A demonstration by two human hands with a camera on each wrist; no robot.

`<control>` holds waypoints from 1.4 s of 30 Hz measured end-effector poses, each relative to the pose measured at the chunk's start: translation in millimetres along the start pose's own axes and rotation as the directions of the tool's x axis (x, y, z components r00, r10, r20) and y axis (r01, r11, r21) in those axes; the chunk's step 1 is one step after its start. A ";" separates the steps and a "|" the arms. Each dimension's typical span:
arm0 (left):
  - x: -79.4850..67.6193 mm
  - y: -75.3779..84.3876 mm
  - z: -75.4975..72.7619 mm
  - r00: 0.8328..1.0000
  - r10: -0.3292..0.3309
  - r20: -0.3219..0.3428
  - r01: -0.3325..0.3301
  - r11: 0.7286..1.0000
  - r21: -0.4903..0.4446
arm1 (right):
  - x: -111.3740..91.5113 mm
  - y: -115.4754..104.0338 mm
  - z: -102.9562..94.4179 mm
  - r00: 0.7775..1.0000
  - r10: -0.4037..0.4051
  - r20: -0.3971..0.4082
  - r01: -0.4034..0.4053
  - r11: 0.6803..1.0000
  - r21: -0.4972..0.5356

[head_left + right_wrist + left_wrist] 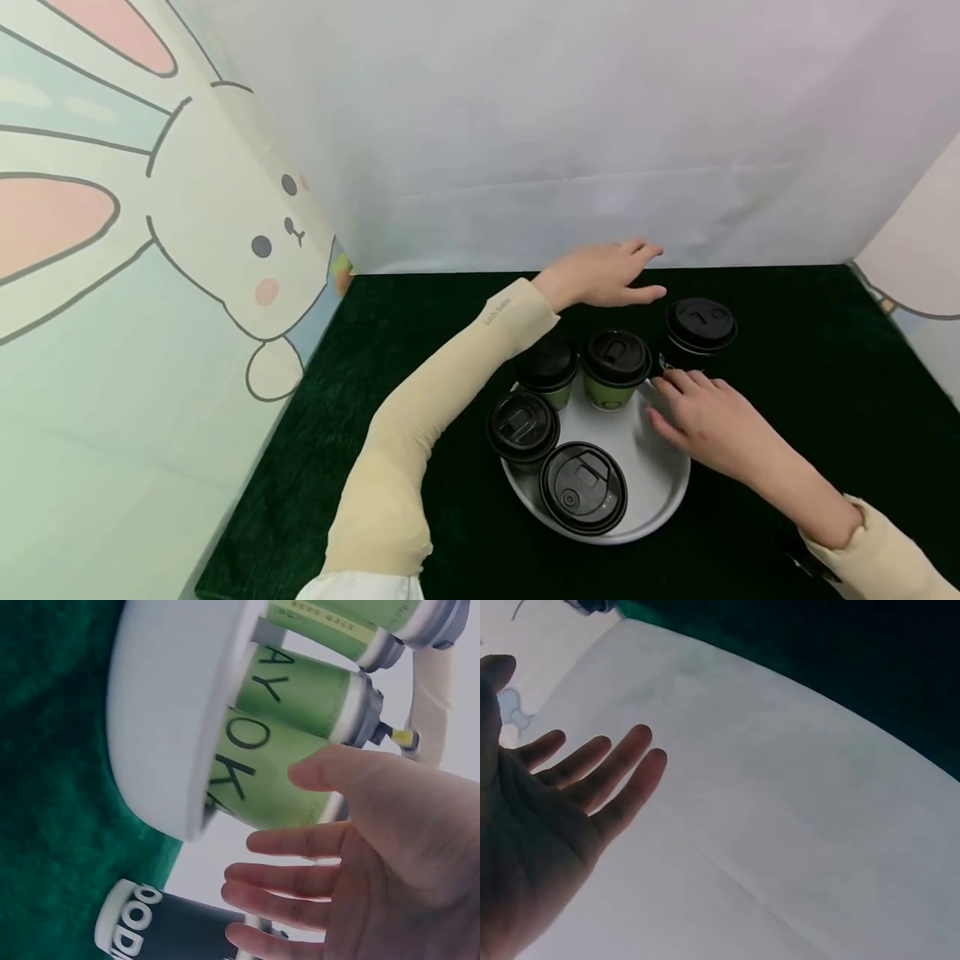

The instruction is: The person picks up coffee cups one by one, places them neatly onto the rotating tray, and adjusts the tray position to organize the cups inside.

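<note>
Several green paper coffee cups with black lids stand on a round white tray point(652, 500). The one at the tray's back right, a green cup point(611, 392), is nearest to my right hand point(712, 421), which hovers over the tray's right rim. In the right wrist view that hand point(405, 847) has its fingers extended and holds nothing. A dark cup point(701, 329) with a black lid stands off the tray, behind the right hand. My left hand point(603, 275) reaches over the back of the table, its fingers spread, holding nothing; the left wrist view shows its bare palm point(536, 832).
Dark green cloth point(450, 542) covers the table. A white backdrop point(525, 125) rises at the table's back edge, and a wall panel with a cartoon rabbit point(217, 208) runs along the left. My left forearm crosses above the table left of the cups.
</note>
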State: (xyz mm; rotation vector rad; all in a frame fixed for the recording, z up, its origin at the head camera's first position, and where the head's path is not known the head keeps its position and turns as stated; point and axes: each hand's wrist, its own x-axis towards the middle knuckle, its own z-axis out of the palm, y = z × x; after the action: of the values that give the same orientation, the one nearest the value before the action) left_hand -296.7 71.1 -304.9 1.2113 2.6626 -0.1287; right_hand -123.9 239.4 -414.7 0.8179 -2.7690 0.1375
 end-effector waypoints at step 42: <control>50.5 68.4 5.6 0.919 0.090 0.384 -0.131 0.988 0.083 | -23.7 -9.8 17.6 0.998 0.034 0.055 -0.033 0.999 -0.026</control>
State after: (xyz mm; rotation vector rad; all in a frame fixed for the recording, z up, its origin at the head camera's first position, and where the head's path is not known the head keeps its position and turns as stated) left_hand -276.6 152.3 -321.3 1.2213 2.2715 -0.4454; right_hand -103.0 240.7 -437.7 0.7807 -2.8317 0.0876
